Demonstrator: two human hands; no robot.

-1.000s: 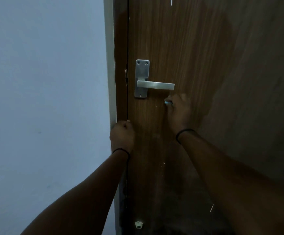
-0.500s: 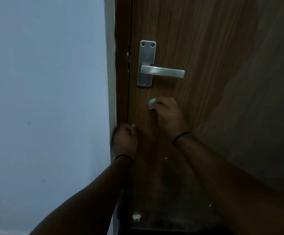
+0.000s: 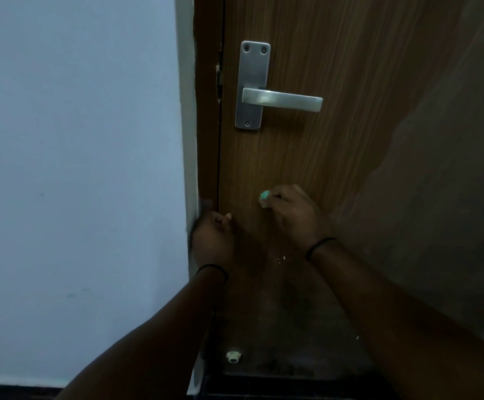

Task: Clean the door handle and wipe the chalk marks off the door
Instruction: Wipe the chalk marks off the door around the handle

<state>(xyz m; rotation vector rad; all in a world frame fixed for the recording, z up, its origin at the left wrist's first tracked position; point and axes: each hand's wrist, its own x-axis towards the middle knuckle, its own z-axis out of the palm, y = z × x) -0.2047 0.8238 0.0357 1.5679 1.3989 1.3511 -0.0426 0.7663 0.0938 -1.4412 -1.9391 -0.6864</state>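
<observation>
- Right hand [image 3: 290, 215], fingers curled, pinching a small teal cloth [image 3: 264, 198] against the wooden door [image 3: 336, 67], well below the metal door handle [image 3: 281, 99].
- Left hand [image 3: 213, 233] loosely fisted at the door's edge, nothing visibly held.
- Faint white specks [image 3: 281, 258] between the wrists.
- Pale wall [image 3: 76, 168] at left.

Brown wood-grain door [image 3: 336, 53], silver handle [image 3: 281, 100], pale blue wall [image 3: 76, 140], mint-green cloth [image 3: 264, 196], black wristbands [image 3: 320, 247]
</observation>
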